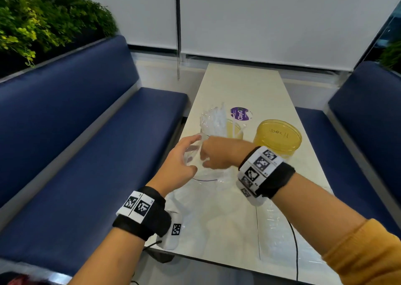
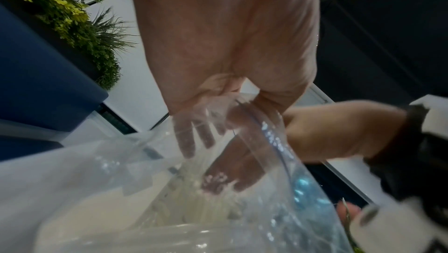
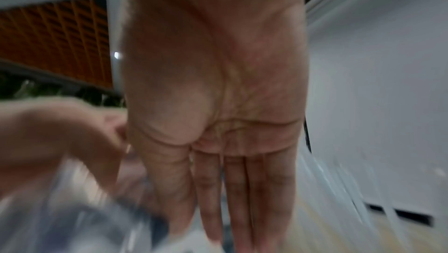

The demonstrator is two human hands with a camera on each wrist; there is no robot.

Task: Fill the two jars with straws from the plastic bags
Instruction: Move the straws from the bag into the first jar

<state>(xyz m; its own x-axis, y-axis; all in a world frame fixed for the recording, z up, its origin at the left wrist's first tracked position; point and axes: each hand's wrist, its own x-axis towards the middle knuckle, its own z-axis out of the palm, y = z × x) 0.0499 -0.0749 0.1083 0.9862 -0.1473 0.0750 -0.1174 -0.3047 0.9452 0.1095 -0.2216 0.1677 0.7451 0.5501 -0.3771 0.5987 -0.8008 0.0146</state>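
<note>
My left hand grips the open mouth of a clear plastic bag held upright over the table's left side; through the film its fingers show. White straws lie inside the bag. My right hand reaches into the bag mouth with its fingers straight, their tips near the straw ends. The right wrist view is blurred. Behind the bag stands a yellowish jar with a few straws in it. To its right sits a second amber jar with writing on top.
Another clear bag lies flat on the white table near its front edge, with a black cable across it. A round purple sticker lies behind the jars. Blue benches flank the table, with plants behind the left one.
</note>
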